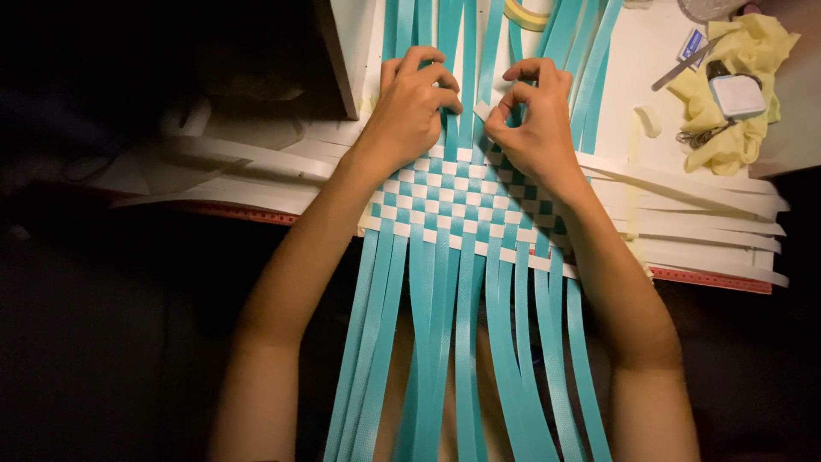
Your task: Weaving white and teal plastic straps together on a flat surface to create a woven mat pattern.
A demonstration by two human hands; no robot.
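— What do you see?
— My left hand [410,107] presses curled on the teal straps [466,103]; my right hand [530,120] pinches a white strip [481,109] at the checkered weave's [457,201] top edge.
— Risk?
— If the pinch slips, I judge the strip springs out and loosens that row.

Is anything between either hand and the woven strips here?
Nothing visible. Both the left hand and the right hand rest directly on the teal strips at the far edge of the teal-and-white weave; the right fingers pinch a white strip end.
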